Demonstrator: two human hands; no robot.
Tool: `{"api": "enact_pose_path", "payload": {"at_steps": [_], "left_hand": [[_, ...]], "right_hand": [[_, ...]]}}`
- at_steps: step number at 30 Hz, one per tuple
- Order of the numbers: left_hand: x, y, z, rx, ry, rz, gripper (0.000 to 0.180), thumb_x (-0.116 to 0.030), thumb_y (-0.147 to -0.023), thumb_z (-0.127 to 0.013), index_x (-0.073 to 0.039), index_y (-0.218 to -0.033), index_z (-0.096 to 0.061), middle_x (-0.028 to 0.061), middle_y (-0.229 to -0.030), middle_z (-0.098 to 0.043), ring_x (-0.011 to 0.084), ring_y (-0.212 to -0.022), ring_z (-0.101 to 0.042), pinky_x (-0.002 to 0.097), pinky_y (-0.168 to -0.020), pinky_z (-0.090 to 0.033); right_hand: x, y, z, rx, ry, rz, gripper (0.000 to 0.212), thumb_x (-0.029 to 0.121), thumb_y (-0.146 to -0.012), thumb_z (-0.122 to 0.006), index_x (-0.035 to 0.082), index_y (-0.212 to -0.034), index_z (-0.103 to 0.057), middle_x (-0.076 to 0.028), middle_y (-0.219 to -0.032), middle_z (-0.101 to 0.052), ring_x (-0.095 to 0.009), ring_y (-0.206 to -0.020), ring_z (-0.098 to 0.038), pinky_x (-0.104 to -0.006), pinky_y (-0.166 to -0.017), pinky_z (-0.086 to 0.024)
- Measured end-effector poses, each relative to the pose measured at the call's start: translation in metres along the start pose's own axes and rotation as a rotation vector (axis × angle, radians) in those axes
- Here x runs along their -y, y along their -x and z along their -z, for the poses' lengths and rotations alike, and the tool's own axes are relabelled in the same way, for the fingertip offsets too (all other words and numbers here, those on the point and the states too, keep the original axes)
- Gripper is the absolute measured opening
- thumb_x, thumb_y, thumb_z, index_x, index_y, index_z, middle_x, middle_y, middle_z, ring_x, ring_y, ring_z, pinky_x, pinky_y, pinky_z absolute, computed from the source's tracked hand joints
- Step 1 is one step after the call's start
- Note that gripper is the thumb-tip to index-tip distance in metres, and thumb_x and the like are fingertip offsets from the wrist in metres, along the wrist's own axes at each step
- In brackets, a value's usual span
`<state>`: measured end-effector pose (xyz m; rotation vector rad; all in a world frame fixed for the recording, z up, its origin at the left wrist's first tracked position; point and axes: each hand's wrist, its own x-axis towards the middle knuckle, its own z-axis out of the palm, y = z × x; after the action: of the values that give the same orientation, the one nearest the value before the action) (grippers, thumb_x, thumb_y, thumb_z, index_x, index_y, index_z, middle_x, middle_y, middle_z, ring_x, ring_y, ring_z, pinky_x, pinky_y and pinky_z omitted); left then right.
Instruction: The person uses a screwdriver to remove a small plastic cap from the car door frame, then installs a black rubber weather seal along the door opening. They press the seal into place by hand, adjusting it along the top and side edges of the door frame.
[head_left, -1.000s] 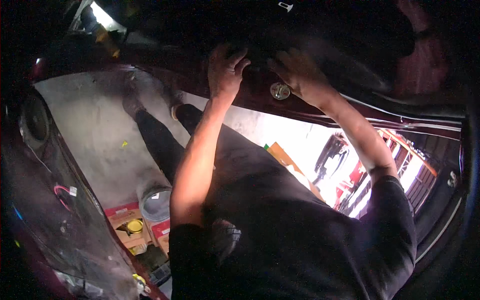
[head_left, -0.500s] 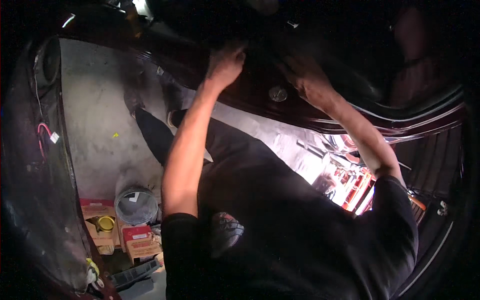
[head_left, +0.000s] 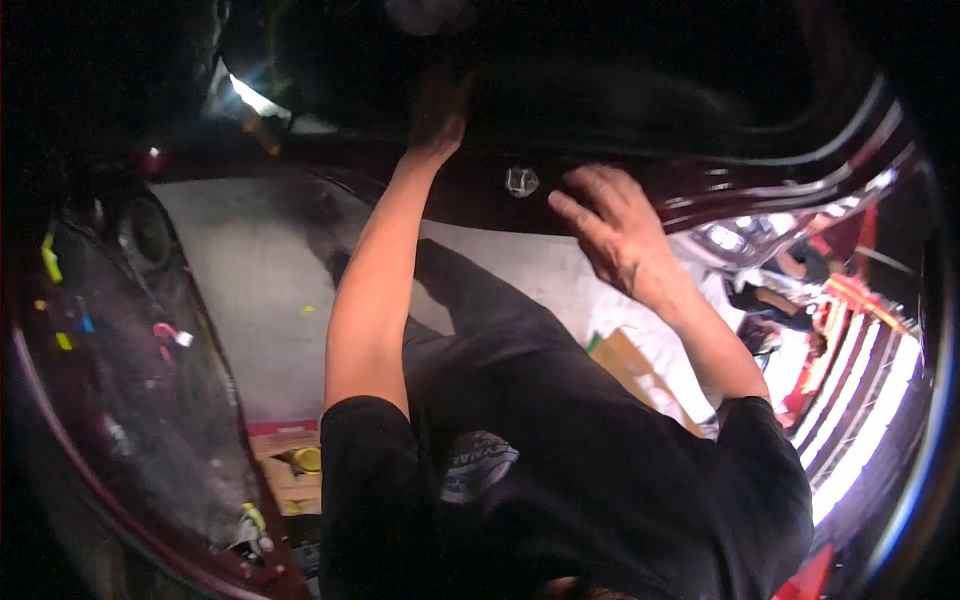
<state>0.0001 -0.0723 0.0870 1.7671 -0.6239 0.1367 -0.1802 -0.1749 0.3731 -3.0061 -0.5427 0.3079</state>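
Note:
My left hand [head_left: 438, 118] reaches over the dark red painted car body edge [head_left: 575, 195] into deep shadow, where its fingers fade out. Whether it holds anything does not show. My right hand [head_left: 612, 222] is in front of that edge, fingers apart and a little bent, with nothing visible in them. Between the two hands, nearer the right one, a small silver metal fitting [head_left: 521, 181] sits on the red panel. Beyond the edge the space is too dark to make out.
To the left is a stripped car door [head_left: 150, 370] with a round speaker [head_left: 145, 232] and a pink wire [head_left: 167, 335]. An open carton [head_left: 290, 470] holding a yellow-lidded item [head_left: 306, 460] stands on the floor. Bright light strips [head_left: 850, 400] glow at right.
My right hand has drawn back from the dark panel toward me, its fingers now apart. My left hand reaches farther into the shadow. The whole view has turned and shifted.

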Motion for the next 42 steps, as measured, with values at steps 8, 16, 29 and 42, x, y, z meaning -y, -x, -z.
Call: {"api": "enact_pose_path", "payload": {"at_steps": [8, 16, 29, 42], "left_hand": [[-0.073, 0.029, 0.067, 0.525, -0.382, 0.099, 0.042, -0.033, -0.096, -0.064, 0.003, -0.118, -0.063, 0.0255, -0.125, -0.061, 0.0415, -0.116, -0.059, 0.0492, -0.095, -0.048], [-0.101, -0.016, 0.056, 0.861, -0.881, -0.151, 0.037, -0.032, -0.095, -0.063, 0.004, -0.092, -0.064, 0.0285, -0.083, -0.068, 0.0481, -0.08, -0.068, 0.055, -0.072, -0.054], [-0.095, -0.063, 0.068, 1.133, -0.726, -0.016, 0.038, -0.029, -0.094, -0.069, 0.01, -0.097, -0.066, 0.026, -0.089, -0.07, 0.0363, -0.082, -0.071, 0.0458, -0.076, -0.052], [-0.165, -0.069, 0.057, 1.067, -0.836, -0.159, 0.043, -0.025, -0.1, -0.062, 0.014, -0.081, -0.064, 0.0222, -0.083, -0.073, 0.0256, -0.078, -0.074, 0.0369, -0.074, -0.055]], "right_hand": [[0.052, 0.082, -0.089, -0.163, -0.583, -0.456, 0.03, 0.006, -0.083, -0.065, 0.003, -0.113, -0.069, -0.015, -0.096, -0.063, -0.035, -0.091, -0.063, -0.0459, -0.077, -0.052], [0.163, 0.02, -0.173, -0.372, -0.996, -0.653, 0.019, 0.011, -0.093, -0.058, 0.002, -0.107, -0.067, -0.016, -0.09, -0.061, -0.036, -0.086, -0.063, -0.0477, -0.073, -0.051], [0.169, -0.008, -0.201, -0.898, -1.299, -1.034, 0.029, 0.008, -0.089, -0.058, 0.003, -0.115, -0.069, -0.021, -0.093, -0.067, -0.04, -0.083, -0.066, -0.0505, -0.072, -0.055], [0.116, -0.099, -0.193, -1.049, -1.478, -1.078, 0.057, 0.006, -0.087, -0.058, 0.003, -0.143, -0.049, -0.023, -0.115, -0.062, -0.04, -0.086, -0.068, -0.0491, -0.073, -0.057]]}}
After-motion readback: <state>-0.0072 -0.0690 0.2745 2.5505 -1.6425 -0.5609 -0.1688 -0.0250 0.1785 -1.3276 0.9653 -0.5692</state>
